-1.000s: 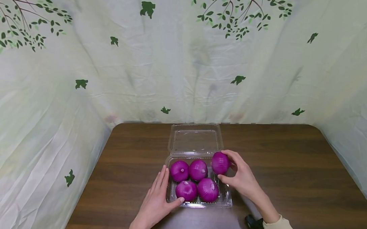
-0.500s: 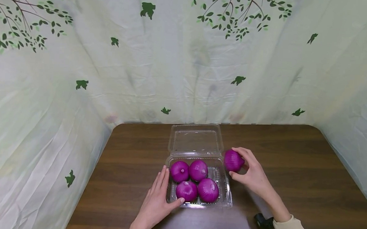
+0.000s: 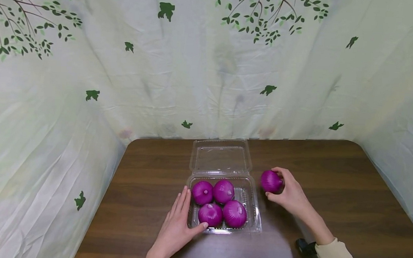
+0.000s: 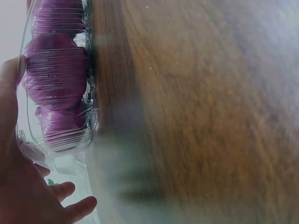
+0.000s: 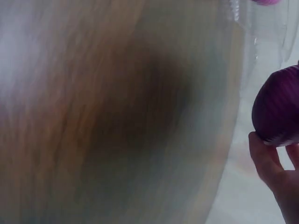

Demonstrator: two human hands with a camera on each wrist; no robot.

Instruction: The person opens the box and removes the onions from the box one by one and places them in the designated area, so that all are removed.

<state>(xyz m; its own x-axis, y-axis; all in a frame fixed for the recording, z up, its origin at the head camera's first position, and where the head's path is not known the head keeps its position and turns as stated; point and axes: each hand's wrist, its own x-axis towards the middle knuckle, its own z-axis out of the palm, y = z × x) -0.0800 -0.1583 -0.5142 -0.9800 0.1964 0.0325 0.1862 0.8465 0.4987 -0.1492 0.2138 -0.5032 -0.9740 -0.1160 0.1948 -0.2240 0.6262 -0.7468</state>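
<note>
My right hand (image 3: 294,196) pinches a purple onion (image 3: 271,181) between thumb and fingers, just right of a clear plastic clamshell box (image 3: 253,206). In the right wrist view the same onion (image 5: 278,107) shows above the fingertips. Several more purple onions (image 3: 235,214) sit in the box in two rows, with bare space at its back right. My left hand (image 3: 177,224) rests along the box's left side, fingers straight and thumb at the front rim. From the left wrist view, that hand (image 4: 32,186) lies against the ribbed plastic wall (image 4: 58,93), onions visible through it.
The box's clear lid (image 3: 220,158) lies folded back toward the table's far edge. Brown wood table (image 3: 328,175) spreads to both sides. A pale curtain (image 3: 208,68) with leaf prints hangs behind. A black device (image 3: 306,246) sits at my right wrist.
My right hand has carried its onion from over the box's back right corner out to the right, past the rim. The left hand and the other onions stay in place.
</note>
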